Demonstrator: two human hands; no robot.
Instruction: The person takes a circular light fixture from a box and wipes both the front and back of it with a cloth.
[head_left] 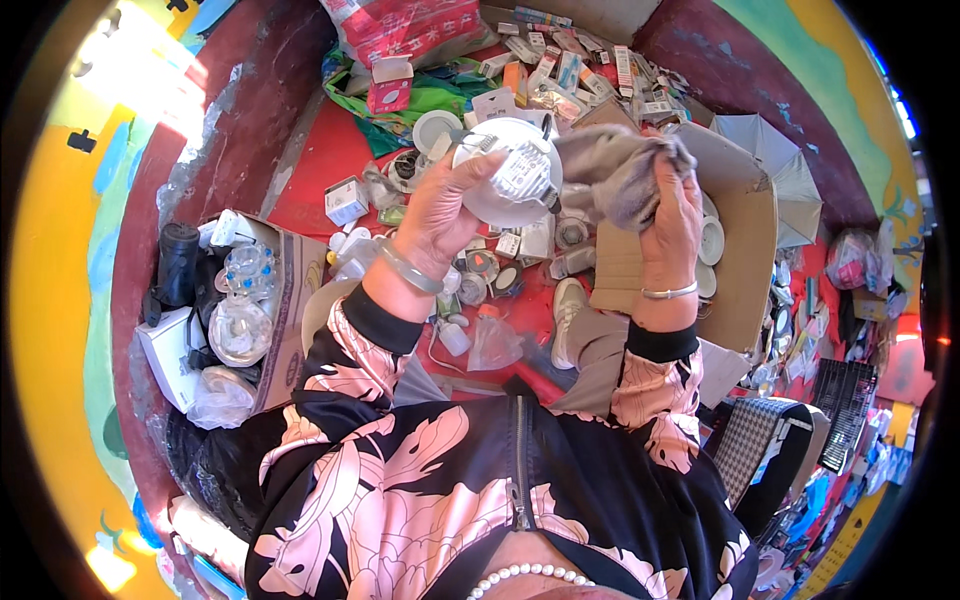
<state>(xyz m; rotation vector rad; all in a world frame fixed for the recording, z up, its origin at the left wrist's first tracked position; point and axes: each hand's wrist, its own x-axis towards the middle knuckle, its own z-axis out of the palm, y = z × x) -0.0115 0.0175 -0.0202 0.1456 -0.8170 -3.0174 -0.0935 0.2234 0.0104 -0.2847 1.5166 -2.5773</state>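
My left hand [438, 216] grips a round white recessed downlight [508, 190] by its left rim, thumb on top. The light's printed back is turned up, with dark spring clips at its edge. My right hand [673, 228] is closed on a grey-brown cloth [612, 170], which hangs bunched toward the light. The cloth's left end reaches the right side of the light; whether the two touch, I cannot tell. Both hands are raised in front of me, over the goods on the red ground.
An open cardboard box [738, 270] with several round white lights [711, 242] stands at my right. On my left, another box [297, 290] holds plastic-wrapped pieces beside a black cylinder [178, 262]. Small cartons [570, 72] are heaped at the far side. A light shoe [568, 318] shows below my hands.
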